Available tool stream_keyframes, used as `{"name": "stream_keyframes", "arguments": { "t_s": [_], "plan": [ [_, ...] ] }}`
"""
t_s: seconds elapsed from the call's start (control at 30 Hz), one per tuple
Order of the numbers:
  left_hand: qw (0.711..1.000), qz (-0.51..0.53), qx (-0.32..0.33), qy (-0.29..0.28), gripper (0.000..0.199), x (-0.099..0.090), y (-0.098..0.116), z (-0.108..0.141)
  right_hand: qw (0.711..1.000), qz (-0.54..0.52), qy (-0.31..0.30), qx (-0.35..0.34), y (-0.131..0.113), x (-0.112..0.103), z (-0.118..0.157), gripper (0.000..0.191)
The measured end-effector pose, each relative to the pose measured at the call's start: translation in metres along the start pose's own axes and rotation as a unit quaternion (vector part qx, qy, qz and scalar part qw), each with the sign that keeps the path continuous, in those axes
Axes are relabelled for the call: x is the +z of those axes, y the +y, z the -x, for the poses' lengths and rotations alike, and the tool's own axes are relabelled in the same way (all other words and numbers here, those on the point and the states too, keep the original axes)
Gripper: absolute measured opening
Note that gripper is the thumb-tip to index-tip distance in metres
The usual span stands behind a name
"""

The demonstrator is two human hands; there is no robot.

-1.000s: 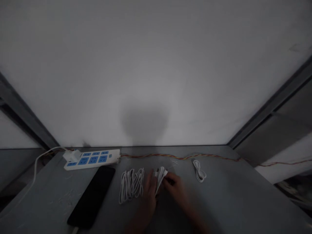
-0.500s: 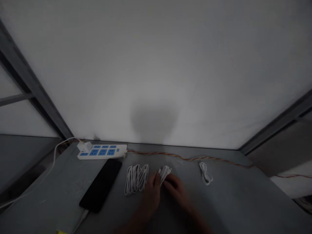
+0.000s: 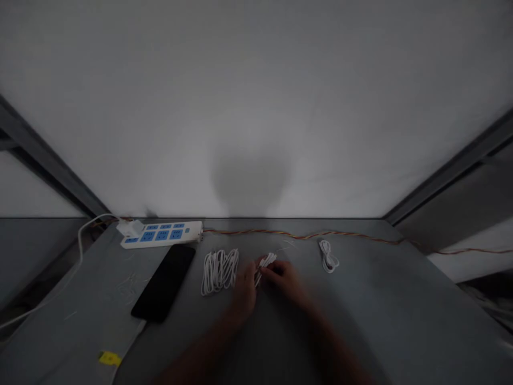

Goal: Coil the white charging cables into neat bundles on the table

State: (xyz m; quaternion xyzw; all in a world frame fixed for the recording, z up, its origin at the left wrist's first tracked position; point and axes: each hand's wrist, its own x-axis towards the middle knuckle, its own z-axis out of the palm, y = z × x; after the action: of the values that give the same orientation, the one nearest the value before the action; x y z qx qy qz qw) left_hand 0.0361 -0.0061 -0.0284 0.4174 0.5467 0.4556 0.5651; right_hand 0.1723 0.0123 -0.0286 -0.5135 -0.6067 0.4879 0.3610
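Note:
A folded white cable (image 3: 267, 260) is held between both hands near the middle of the grey table. My left hand (image 3: 245, 289) is closed round its left side. From the right, my right hand (image 3: 285, 278) pinches the cable with thumb and forefinger. Several coiled white cables (image 3: 219, 270) lie in a row just left of my left hand. One more coiled white cable (image 3: 328, 256) rests farther right, apart from my right hand. The lower part of the held cable is partly hidden by my fingers.
A black phone (image 3: 164, 283) lies at the left with a cable attached. Behind it stands a white power strip (image 3: 162, 235) with a white charger (image 3: 130, 229). A twisted wire (image 3: 312, 235) runs along the back. A yellow tag (image 3: 109, 358) is at front left.
My right thumb and forefinger have moved onto the held cable, which is tilted more to the right. The view has tipped upward, bringing the yellow tag into fuller view.

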Motion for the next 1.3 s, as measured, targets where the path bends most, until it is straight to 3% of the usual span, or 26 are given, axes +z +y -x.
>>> {"name": "stream_keyframes", "arguments": {
  "t_s": [0.23,0.43,0.63,0.9,1.1,1.3],
  "plan": [
    [0.996,-0.058,0.068,-0.001,0.046,-0.001,0.007,0.004,1.000,-0.003,0.008,0.017,-0.003,0.000,0.000,0.043],
    [0.991,-0.072,0.114,-0.013,0.046,-0.001,0.008,0.005,0.996,-0.062,-0.037,0.047,-0.009,-0.008,0.004,0.046],
    [0.987,-0.094,0.117,-0.053,0.046,-0.002,0.009,0.003,0.994,-0.090,-0.032,0.053,-0.009,-0.011,0.006,0.050],
    [0.979,-0.136,0.144,-0.038,0.042,-0.001,0.005,0.003,0.998,-0.050,-0.043,0.025,-0.005,-0.014,0.002,0.043],
    [0.958,-0.202,0.192,-0.066,0.041,0.000,-0.001,0.007,0.990,-0.110,-0.055,0.063,-0.004,-0.018,0.003,0.041],
    [0.945,-0.259,0.188,-0.075,0.038,-0.003,-0.005,0.004,0.994,-0.086,-0.059,0.039,-0.003,-0.023,0.004,0.040]
  ]
}}
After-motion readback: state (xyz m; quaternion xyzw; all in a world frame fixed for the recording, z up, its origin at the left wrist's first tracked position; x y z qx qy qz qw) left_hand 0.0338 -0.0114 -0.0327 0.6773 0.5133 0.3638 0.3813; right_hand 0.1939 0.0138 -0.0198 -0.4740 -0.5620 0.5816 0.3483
